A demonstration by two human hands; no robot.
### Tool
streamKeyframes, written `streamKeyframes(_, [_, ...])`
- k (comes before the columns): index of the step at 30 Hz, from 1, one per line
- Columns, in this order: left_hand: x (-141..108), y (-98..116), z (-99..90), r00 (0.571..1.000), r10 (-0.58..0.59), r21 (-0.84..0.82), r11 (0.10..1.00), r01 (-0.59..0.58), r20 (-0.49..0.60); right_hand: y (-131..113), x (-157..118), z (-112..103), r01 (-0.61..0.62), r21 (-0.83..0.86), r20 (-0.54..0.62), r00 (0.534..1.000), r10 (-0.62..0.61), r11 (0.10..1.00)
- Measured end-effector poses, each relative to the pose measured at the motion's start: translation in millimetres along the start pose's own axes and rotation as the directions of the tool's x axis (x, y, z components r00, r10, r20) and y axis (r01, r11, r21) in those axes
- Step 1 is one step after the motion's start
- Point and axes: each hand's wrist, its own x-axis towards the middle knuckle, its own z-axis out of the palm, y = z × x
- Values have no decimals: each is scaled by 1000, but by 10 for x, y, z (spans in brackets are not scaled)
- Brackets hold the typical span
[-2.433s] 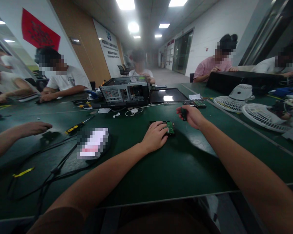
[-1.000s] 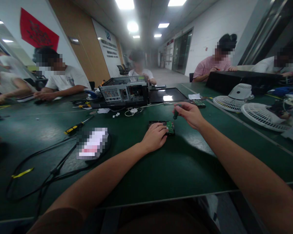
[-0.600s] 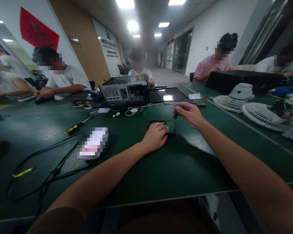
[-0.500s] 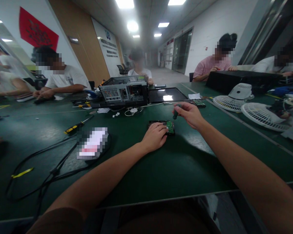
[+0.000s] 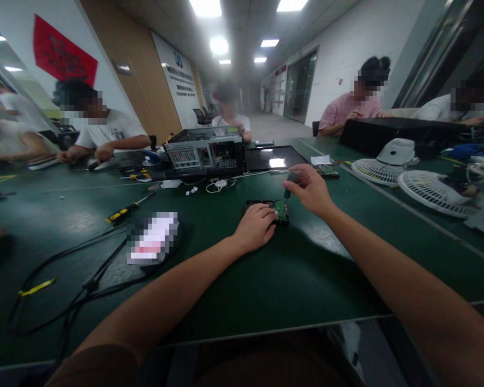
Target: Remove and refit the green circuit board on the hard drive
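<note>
Hands apart. We've got our left hand [image 5: 256, 227] draped over the hard drive [image 5: 282, 208], just right of frame centre on the green counter [image 5: 306, 279]; can't tell if it grips. Our right hand [image 5: 311, 189] is clamped on a dark-handled screwdriver [image 5: 290, 185], pointing down at the drive's right end; tip contact unclear. Opened computer case [image 5: 210, 153] sits upper centre.

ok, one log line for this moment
left hand: resting on black rectangular drive with green circuit board | right hand: holding dark-green-handled screwdriver over drive's right end | tip contact: unclear
</note>
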Motion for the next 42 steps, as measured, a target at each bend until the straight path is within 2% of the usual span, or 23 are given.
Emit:
streamKeyframes(5, [0,-3,7,1000,4,0,1000,-4,3,-43,-45,-6,76,-215,4,997,-77,974])
streamKeyframes(10, [-3,-9,5,1000,5,3,1000,-5,12,-47,-74,-7,107,-255,64,994,-94,961])
streamKeyframes(14, [-1,-15,2,1000,3,1,1000,-3,13,-19,-80,8,122,-312,50,992,-112,942])
streamKeyframes(30, [3,-3,-6,1000,-2,-7,1000,2,9,8,-83,3,85,-307,-11,996,-93,948])
streamKeyframes(37, [0,-4,-7,1000,1,-7,1000,-1,7,6,-72,-4,122,-288,7,992,-125,950])
streamKeyframes(42, [-1,1,-10,1000,5,1,1000,-5,4,-28,-77,1,101,-248,5,995,-103,964])
